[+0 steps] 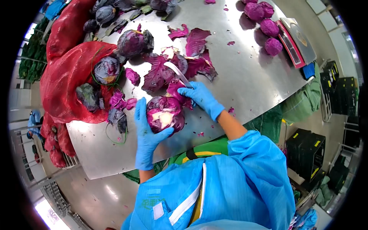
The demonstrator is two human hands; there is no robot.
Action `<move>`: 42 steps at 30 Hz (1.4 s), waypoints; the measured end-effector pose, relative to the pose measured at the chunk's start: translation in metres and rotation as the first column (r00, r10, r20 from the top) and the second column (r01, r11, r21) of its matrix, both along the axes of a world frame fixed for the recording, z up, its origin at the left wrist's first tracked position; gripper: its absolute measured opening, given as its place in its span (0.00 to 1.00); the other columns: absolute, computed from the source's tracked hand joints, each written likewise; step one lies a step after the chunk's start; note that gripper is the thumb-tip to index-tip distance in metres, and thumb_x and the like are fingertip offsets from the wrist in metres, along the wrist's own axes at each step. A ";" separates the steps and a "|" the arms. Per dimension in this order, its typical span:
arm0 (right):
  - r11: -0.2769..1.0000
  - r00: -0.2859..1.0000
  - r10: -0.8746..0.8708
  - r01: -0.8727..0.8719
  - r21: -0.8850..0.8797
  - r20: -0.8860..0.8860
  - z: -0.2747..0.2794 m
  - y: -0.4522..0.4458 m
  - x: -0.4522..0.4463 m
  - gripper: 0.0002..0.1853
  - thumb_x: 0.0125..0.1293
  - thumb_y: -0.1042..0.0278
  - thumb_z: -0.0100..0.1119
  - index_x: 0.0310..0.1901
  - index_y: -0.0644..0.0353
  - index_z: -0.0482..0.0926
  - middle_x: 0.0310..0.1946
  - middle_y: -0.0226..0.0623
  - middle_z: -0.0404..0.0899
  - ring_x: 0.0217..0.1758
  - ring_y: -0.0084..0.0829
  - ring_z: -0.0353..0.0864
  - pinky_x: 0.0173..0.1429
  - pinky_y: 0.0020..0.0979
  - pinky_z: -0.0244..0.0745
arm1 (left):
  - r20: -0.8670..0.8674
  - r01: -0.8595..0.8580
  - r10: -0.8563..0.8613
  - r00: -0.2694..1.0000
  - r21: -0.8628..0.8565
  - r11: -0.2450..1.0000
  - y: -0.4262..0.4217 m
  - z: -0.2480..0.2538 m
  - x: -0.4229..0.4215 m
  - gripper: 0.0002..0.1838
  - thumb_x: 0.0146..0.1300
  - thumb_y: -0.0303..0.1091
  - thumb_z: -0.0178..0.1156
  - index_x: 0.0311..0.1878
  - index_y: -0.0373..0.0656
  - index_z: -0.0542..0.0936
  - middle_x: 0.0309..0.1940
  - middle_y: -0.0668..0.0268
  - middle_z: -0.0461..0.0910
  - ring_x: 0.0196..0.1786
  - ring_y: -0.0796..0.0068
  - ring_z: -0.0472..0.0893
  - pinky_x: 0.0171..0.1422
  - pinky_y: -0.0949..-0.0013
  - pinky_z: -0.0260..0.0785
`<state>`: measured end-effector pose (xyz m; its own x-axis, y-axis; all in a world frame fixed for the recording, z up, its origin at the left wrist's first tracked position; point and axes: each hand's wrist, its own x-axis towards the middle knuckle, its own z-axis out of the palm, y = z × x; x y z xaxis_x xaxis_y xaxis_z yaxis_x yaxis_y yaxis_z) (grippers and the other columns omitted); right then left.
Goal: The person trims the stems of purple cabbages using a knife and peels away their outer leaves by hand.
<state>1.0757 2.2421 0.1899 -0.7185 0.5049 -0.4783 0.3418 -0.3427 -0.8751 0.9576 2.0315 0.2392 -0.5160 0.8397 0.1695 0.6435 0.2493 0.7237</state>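
A red cabbage (pixel 165 115) with its pale cut stem facing up sits on the steel table near its front edge. My left hand (pixel 146 134), in a blue glove, cups its left side, with the thumb along the lower edge. In my gloved right hand (pixel 202 98) is a knife (pixel 178 73), its curved, light blade pointing up and left. A loosened purple leaf (pixel 176 89) lies between the knife hand and the cabbage. Just beyond are large cut-off outer leaves (pixel 157 73) and a pale-cored piece (pixel 170 52).
Red mesh sacks (pixel 73 82) spill untrimmed cabbages (pixel 107 70) on the left. Trimmed purple cabbages (pixel 269 27) stand at the far right, beside a scale-like device (pixel 294 40). Black crates (pixel 304 153) sit on the floor to the right. Leaf scraps are scattered over the steel table (pixel 245 73).
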 end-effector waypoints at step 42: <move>0.553 0.989 -0.006 -0.118 0.825 0.146 0.004 -0.055 0.022 0.28 0.71 0.42 0.46 0.68 0.43 0.69 0.31 0.46 0.82 0.27 0.45 0.81 0.28 0.42 0.73 | -0.069 -0.259 0.258 0.964 -0.010 0.966 0.041 -0.012 0.037 0.56 0.36 0.46 0.80 0.69 0.34 0.62 0.63 0.48 0.65 0.65 0.51 0.66 0.70 0.53 0.60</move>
